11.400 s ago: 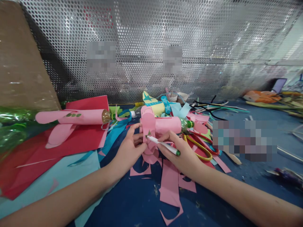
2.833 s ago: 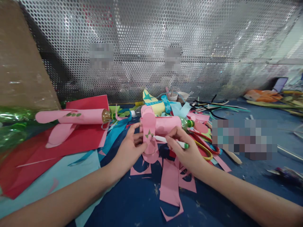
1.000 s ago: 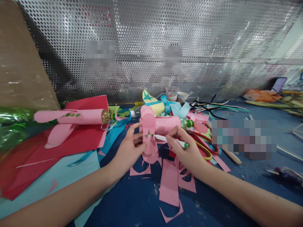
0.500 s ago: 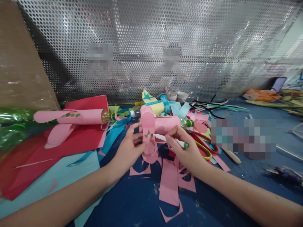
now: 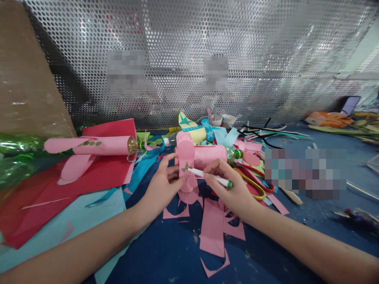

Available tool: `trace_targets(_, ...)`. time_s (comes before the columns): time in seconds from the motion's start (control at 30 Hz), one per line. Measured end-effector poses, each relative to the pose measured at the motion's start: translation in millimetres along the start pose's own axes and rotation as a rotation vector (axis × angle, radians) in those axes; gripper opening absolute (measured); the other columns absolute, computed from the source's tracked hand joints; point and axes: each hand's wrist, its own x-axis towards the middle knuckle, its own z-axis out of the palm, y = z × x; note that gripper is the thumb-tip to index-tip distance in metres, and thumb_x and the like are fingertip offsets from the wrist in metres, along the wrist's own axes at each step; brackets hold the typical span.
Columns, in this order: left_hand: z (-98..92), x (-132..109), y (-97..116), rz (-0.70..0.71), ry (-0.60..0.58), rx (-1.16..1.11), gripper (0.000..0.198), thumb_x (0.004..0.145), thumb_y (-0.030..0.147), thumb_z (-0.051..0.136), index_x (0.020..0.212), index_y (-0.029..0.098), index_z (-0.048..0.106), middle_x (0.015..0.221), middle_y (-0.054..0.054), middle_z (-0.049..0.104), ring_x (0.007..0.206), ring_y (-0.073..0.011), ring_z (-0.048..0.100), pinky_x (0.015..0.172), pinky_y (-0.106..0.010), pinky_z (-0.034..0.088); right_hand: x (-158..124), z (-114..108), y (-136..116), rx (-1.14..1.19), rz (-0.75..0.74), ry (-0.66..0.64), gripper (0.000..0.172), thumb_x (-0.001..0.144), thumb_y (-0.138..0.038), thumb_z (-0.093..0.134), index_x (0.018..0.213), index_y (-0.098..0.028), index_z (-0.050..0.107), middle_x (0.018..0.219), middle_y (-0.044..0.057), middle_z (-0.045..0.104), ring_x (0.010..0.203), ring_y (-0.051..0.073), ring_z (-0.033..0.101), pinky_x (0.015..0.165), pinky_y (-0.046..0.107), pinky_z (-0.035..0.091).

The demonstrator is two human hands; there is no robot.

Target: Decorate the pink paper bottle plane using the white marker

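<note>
Pinching marker (image 5: 196, 172) in right grip (image 5: 227, 182), pink paper (image 5: 186, 152) in left grip (image 5: 164, 182); cup (image 5: 217, 121) holds stick (image 5: 215, 114).

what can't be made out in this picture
All in the head view:
White marker: tip too small to tell whether it touches the pink strip.
Yellow loop: partly hidden by the right hand.
Pixelated patch at right: masks whatever lies there.
Green plastic: cut off by the left edge.

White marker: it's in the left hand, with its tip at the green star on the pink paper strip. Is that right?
Wrong hand: the head view shows the white marker in the right hand, with its tip at the green star on the pink paper strip.
</note>
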Motion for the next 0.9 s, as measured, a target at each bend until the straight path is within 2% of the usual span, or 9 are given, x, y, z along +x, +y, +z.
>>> trace_targets(0.3, -0.2, 0.5, -0.1, -0.001, -0.007, -0.001, 0.058, 0.073, 0.015, 0.066, 0.124, 0.02, 0.04, 0.102, -0.007, 0.075, 0.09, -0.0203, 0.072, 0.084, -0.034, 0.054, 0.7, 0.6, -0.3, 0.012, 0.015, -0.005, 0.016, 0.09, -0.025, 0.054, 0.076, -0.022, 0.048, 0.066, -0.004, 0.051, 0.059, 0.012, 0.046, 0.055, 0.026, 0.035)
trace_targets(0.9, -1.0, 1.3, -0.5, 0.018, -0.014, 0.002, 0.055, 0.074, 0.019, 0.067, 0.123, 0.021, 0.041, 0.101, -0.007, 0.076, 0.09, -0.021, 0.073, 0.084, -0.035, 0.054, 1.3, 1.5, -2.8, -0.003, 0.03, -0.018, 0.017, 0.09, -0.028, 0.054, 0.076, -0.022, 0.048, 0.064, -0.005, 0.047, 0.057, 0.011, 0.041, 0.053, 0.026, 0.031)
